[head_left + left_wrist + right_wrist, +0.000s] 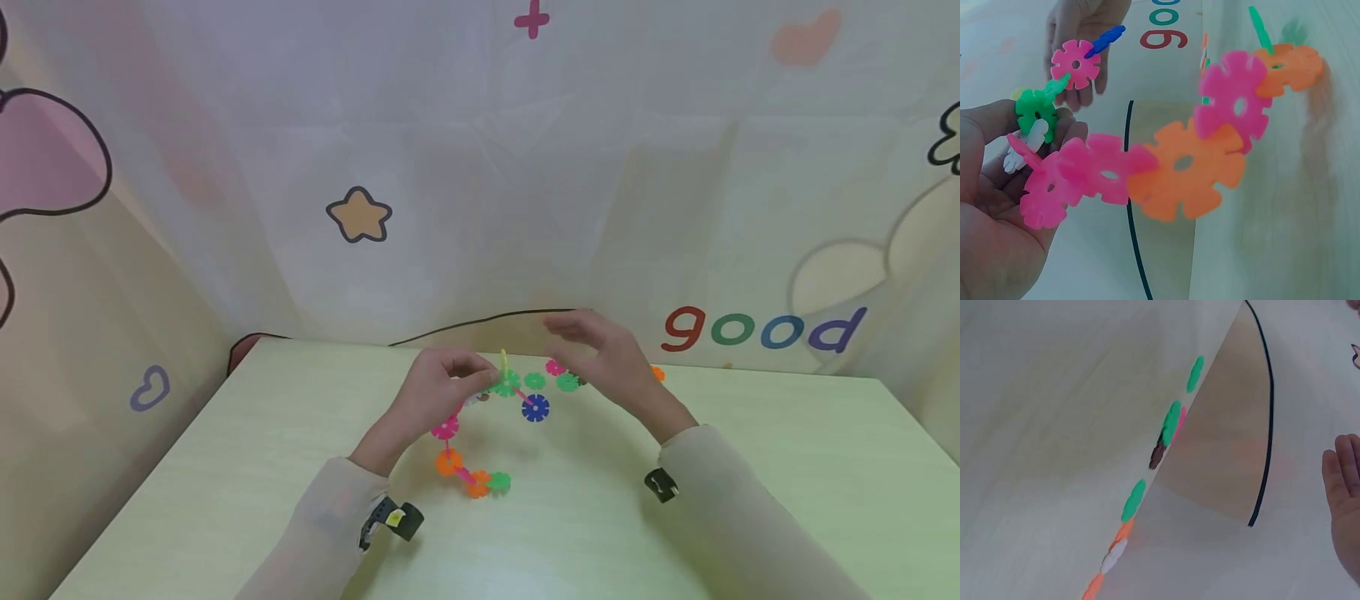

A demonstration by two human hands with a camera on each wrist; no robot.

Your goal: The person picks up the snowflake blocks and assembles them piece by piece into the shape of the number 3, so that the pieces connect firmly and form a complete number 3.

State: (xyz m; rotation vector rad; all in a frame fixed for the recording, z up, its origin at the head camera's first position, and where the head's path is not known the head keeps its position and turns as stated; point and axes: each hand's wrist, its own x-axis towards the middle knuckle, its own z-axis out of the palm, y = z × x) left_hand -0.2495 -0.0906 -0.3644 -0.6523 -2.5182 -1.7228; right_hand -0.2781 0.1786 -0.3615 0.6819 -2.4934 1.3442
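My left hand [438, 392] pinches a chain of interlocking plastic flower discs near a green disc [1037, 112] and a white disc [1035, 139]. Past the green one, a pink disc [1076, 64] carries a blue disc [536, 407] at that end. A yellow disc [504, 362] sticks up edge-on beside the green one. On the other side the chain hangs in a curve through pink discs [445, 427] and orange discs [449, 462] to a green end disc [499, 482]. My right hand [607, 354] is raised to the right of the chain, fingers extended, holding nothing.
Loose discs lie along the table's far edge: green [1133, 500], brown [1158, 455], white [1114, 556] and orange [657, 372] among them. The pale table [750, 483] meets a printed cloth backdrop [480, 208] behind. A black device [662, 485] sits on the right sleeve.
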